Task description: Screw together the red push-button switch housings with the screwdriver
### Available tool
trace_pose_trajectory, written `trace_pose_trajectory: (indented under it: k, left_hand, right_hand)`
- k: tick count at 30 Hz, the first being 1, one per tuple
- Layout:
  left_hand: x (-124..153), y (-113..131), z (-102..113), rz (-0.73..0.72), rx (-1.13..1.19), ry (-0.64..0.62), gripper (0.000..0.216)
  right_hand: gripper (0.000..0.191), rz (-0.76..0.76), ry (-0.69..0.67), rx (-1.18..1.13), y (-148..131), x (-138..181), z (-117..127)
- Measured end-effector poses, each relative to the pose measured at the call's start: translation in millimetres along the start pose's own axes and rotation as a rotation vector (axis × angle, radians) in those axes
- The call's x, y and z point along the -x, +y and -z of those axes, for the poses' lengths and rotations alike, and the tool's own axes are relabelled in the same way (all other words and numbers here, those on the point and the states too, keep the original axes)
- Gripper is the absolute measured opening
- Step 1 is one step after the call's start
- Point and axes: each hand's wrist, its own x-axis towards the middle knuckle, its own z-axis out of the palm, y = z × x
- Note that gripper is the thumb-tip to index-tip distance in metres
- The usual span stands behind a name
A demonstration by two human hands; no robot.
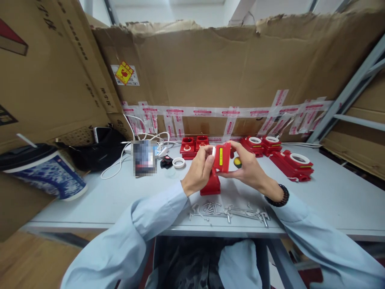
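A red box-shaped housing (pixel 226 157) with a yellow label is held up over the middle of the table. My left hand (pixel 198 168) grips its left side, where a white ring edge shows by the fingertips. Around its right side curl the fingers and thumb of my right hand (pixel 248 166). Just beneath, a second red housing (pixel 210 186) rests on the table, partly covered by my left hand and the raised piece. A small yellow-green object (pixel 237 162) shows behind my right hand; its kind is unclear. Loose screws (pixel 212 207) and metal rods (pixel 243 212) lie nearer the front edge.
Red housings (pixel 188 148) stand at the back, with several more ring-topped ones (pixel 291 164) to the right. A white ring (pixel 178 163), white cables (pixel 120 162), a black bag (pixel 99 148) and a lidded cup (pixel 48 172) are on the left. Cardboard (pixel 192 68) walls the rear.
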Motion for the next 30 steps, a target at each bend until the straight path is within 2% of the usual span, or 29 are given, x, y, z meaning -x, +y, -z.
trace_pose_trajectory:
  k: [2,4,7,9,11,12,14,16,19,24,27,30]
  left_hand:
    - [-2,-1,1,0.169,0.06,-0.022,0.051]
    - [-5,-5,4,0.322,0.128,-0.098,0.056]
    - [-7,-10,11,0.438,0.14,-0.215,0.06]
    - [-7,-10,16,0.371,0.119,-0.187,0.058]
    - [-5,-8,21,0.209,0.174,-0.146,0.045]
    - [-5,-6,22,0.124,0.225,-0.153,0.039]
    - [-5,-2,25,0.001,0.309,-0.212,0.042]
    - [-5,-1,27,-0.05,0.337,-0.253,0.046]
    - [-7,-4,28,-0.029,0.344,-0.256,0.051]
    - [-7,-7,28,0.151,0.352,-0.241,0.049]
    - [-6,-5,27,0.273,0.215,-0.206,0.037]
    - [-5,-3,28,0.275,0.024,-0.154,0.047]
  right_hand:
    - [0.052,0.172,0.026,0.204,5,2,-2]
    - [0.048,0.301,0.01,0.36,9,3,-5]
    - [0.051,0.345,0.01,0.36,11,3,-8]
    - [0.054,0.312,0.047,0.253,11,2,-9]
    - [0.061,0.23,0.081,0.149,11,1,-8]
    - [0.065,0.183,0.095,0.108,11,0,-8]
    - [0.071,0.098,0.122,0.043,12,0,-7]
    - [0.074,0.047,0.13,-0.009,12,0,-6]
    - [0.073,-0.005,0.102,-0.073,13,0,-6]
    - [0.076,0.008,0.09,-0.081,13,1,-8]
    - [0.074,0.059,0.054,-0.036,14,2,-9]
    - [0.074,0.065,0.036,-0.004,15,2,-10]
